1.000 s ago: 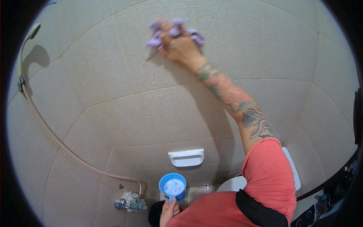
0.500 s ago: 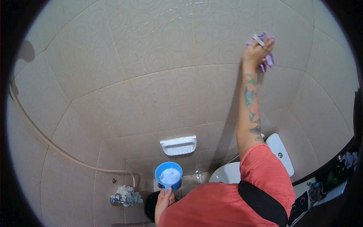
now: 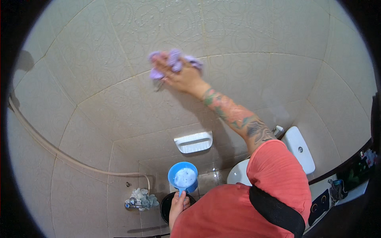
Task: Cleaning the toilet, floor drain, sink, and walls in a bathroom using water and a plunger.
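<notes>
My right hand presses a purple cloth against the tiled wall, left of the middle. The fingers are blurred a little, and folds of the cloth poke out between and around them. Low in the view, my left hand is closed round the handle of a blue dipper. Whitish, sudsy liquid fills part of the dipper, which I hold upright over a black bucket. Wet streaks and drops show on the upper tiles.
A white soap dish juts from the wall above the dipper. The white toilet and its tank stand at the right. A pale hose runs down the left wall to a tap with a mesh bath puff.
My right hand has swept the cloth leftward along the wall from the upper right. The dipper stays in my left hand, and the whole view has shifted slightly.
</notes>
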A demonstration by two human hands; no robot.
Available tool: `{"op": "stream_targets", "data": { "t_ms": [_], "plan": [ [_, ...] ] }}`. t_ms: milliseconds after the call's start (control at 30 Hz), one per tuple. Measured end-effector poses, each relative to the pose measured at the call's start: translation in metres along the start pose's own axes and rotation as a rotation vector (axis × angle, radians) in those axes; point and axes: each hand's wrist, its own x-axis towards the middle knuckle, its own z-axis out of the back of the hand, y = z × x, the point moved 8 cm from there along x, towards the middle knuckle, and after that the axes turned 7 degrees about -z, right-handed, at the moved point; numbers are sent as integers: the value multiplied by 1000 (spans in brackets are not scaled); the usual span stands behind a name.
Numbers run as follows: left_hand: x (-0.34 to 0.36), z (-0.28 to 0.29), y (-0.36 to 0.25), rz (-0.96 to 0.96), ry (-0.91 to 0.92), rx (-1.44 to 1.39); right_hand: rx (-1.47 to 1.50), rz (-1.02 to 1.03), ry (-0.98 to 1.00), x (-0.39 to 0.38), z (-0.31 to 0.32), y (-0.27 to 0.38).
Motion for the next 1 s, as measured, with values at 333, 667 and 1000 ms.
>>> {"op": "stream_targets", "data": {
  "t_ms": [333,667,1000],
  "plan": [
    [-24,28,-1,-14,-103,4,-160,-745,-562,-188,105,-273],
    [-31,41,-12,7,-75,32,216,-953,-294,-79,9,-38],
    [-59,43,-17,9,-93,-23,86,-403,119,-134,-49,42]
  ]
}}
